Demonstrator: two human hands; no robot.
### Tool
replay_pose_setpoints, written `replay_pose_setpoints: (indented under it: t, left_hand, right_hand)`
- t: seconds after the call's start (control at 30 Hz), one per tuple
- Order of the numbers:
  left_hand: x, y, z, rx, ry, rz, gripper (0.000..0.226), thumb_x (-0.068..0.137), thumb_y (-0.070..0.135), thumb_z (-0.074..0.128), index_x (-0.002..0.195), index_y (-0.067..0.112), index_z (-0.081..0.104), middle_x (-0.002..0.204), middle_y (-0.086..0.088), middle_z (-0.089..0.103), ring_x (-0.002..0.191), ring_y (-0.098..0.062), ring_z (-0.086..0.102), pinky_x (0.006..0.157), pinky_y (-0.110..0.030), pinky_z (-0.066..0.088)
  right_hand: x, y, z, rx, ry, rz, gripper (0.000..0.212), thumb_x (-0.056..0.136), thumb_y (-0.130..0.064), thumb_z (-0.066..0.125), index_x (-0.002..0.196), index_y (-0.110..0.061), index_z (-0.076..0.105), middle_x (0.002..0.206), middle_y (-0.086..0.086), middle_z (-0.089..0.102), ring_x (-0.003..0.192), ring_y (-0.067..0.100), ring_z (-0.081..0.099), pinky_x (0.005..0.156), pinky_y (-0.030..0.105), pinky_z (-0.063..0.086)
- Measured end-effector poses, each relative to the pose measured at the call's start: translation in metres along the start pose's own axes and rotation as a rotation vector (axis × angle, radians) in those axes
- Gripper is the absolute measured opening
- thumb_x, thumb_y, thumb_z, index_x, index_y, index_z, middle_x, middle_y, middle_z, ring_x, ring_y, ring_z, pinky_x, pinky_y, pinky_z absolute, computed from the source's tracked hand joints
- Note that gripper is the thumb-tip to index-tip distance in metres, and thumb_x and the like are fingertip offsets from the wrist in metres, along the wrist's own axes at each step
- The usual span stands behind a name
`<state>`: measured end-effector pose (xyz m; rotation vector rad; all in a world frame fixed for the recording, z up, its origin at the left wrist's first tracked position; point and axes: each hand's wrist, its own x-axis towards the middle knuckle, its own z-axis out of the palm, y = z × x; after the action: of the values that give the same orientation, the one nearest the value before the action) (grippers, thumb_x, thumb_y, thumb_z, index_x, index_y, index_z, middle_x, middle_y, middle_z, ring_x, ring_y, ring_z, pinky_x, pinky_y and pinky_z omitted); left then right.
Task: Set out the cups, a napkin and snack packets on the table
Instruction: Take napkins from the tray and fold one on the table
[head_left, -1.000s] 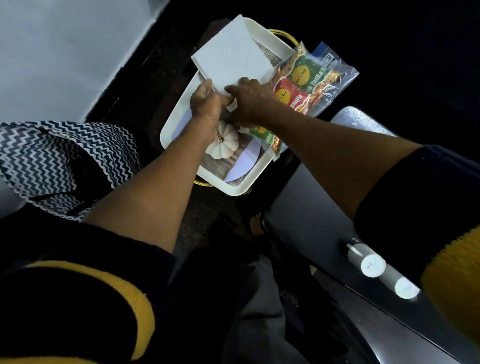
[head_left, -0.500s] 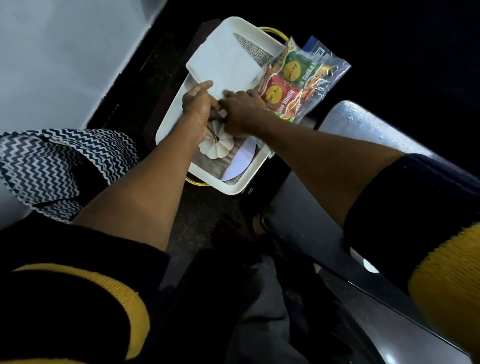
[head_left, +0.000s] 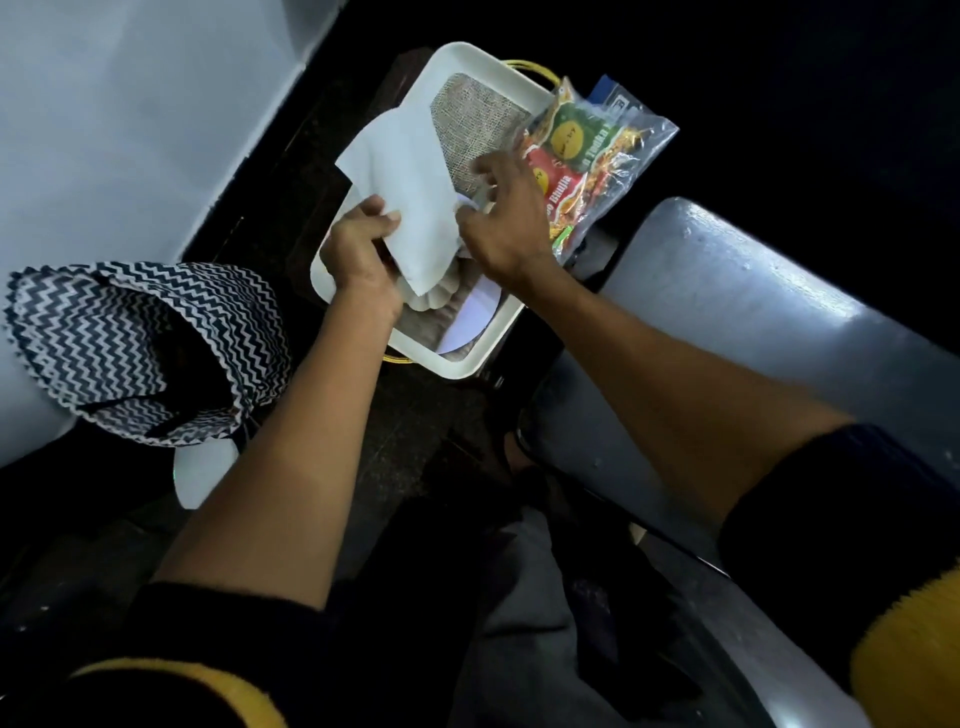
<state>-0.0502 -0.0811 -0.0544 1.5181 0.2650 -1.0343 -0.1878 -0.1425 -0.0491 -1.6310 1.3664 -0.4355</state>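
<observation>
A white napkin (head_left: 402, 176) hangs unfolded and creased over a cream tray (head_left: 457, 57). My left hand (head_left: 358, 249) pinches the napkin's lower left edge. My right hand (head_left: 504, 218) hovers at its right edge, fingers spread and loosely curled; whether it still holds the napkin is unclear. A clear bag of snack packets (head_left: 597, 156), red and green, lies at the tray's right side. No cups show in the head view.
The tray has a pumpkin picture and a burlap-look patch (head_left: 478, 130) on its base. A zigzag black-and-white cloth bag (head_left: 140, 343) sits at the left by a white wall. A grey curved tabletop (head_left: 753, 322) runs along the right. The floor is dark.
The folded napkin has opened out and shifted left, uncovering the burlap-look patch. My right hand has loosened from the napkin's corner. The two white cups seen on the grey top have left the view.
</observation>
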Motion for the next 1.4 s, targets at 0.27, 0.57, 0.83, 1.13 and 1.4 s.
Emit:
replay_pose_setpoints:
  t: [0.27, 0.57, 0.83, 1.13, 1.4]
  left_hand:
    - [-0.084, -0.031, 0.024, -0.190, -0.470, -0.222, 0.035, 0.090, -0.007, 0.034, 0.104, 0.008, 0.063, 0.093, -0.016, 0.065, 0.093, -0.035, 0.062, 0.106, -0.045, 0.046]
    - [-0.177, -0.111, 0.088, 0.103, -0.667, -0.293, 0.041, 0.072, -0.008, 0.053, 0.111, 0.005, 0.057, 0.105, -0.016, 0.068, 0.092, -0.034, 0.067, 0.087, -0.046, 0.056]
    - [-0.261, -0.252, 0.161, 0.831, -0.561, 0.193, 0.059, 0.070, -0.011, 0.074, 0.119, 0.011, 0.051, 0.089, -0.004, 0.065, 0.075, -0.016, 0.068, 0.065, -0.029, 0.059]
    - [-0.362, -0.396, 0.206, 1.026, -0.792, -0.019, 0.023, 0.074, -0.001, 0.077, 0.095, 0.006, 0.072, 0.092, -0.010, 0.078, 0.082, -0.028, 0.076, 0.075, -0.041, 0.063]
    - [-0.413, -0.448, 0.223, 0.970, -0.789, -0.354, 0.033, 0.088, 0.006, 0.065, 0.121, 0.002, 0.067, 0.117, -0.017, 0.073, 0.106, -0.036, 0.071, 0.088, -0.050, 0.060]
  right_hand:
    - [-0.045, 0.026, -0.058, 0.658, -0.157, 0.383, 0.063, 0.067, -0.023, 0.069, 0.127, -0.011, 0.056, 0.109, 0.003, 0.069, 0.088, 0.017, 0.067, 0.062, 0.025, 0.053]
    - [-0.138, 0.132, -0.175, 1.059, -0.097, 0.553, 0.044, 0.082, -0.009, 0.071, 0.124, 0.001, 0.066, 0.122, 0.015, 0.072, 0.110, 0.035, 0.070, 0.091, 0.047, 0.059]
    - [-0.241, 0.259, -0.282, 0.607, 0.373, 0.648, 0.023, 0.066, -0.010, 0.082, 0.087, -0.014, 0.075, 0.089, 0.001, 0.079, 0.084, 0.020, 0.076, 0.077, 0.038, 0.062]
    - [-0.352, 0.341, -0.367, 0.748, 0.556, 0.651, 0.059, 0.057, -0.026, 0.096, 0.109, -0.014, 0.072, 0.103, 0.001, 0.078, 0.094, 0.020, 0.075, 0.079, 0.036, 0.061]
    - [-0.419, 0.401, -0.422, 1.214, 0.454, 0.687, 0.031, 0.074, -0.005, 0.083, 0.103, 0.000, 0.076, 0.104, 0.016, 0.078, 0.089, 0.030, 0.076, 0.078, 0.039, 0.062]
